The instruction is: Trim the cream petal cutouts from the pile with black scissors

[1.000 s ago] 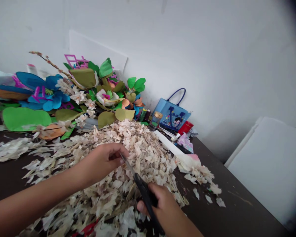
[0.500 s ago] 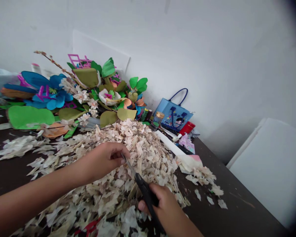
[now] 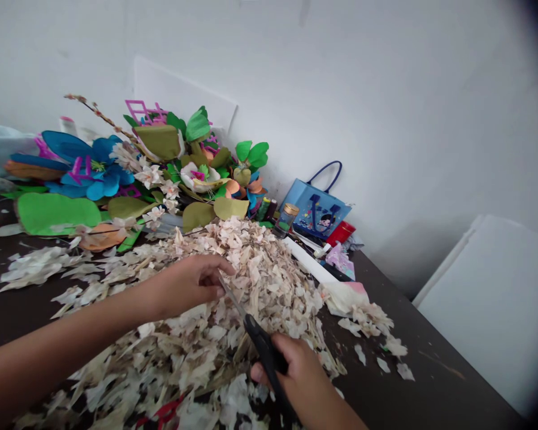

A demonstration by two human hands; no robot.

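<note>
My right hand (image 3: 302,376) grips black-handled scissors (image 3: 257,337) at the near edge, blades pointing up and left. My left hand (image 3: 190,282) is curled over a big heap of pale cream paper petals (image 3: 251,280), its fingertips pinched right at the blade tips. What the fingers pinch is too small to make out. Both hands rest on the heap, which covers the middle of a dark brown table (image 3: 430,370).
Behind the heap lie coloured paper flowers and leaves: a blue flower (image 3: 87,167), green leaves (image 3: 54,212). A blue gift bag (image 3: 316,209), a small glass jar (image 3: 287,218) and a red box (image 3: 341,232) stand by the white wall. White boards (image 3: 488,298) lean at right.
The view has shifted slightly. My left hand has edged a little down and left along the blades; the right hand and scissors stay nearly in place.
</note>
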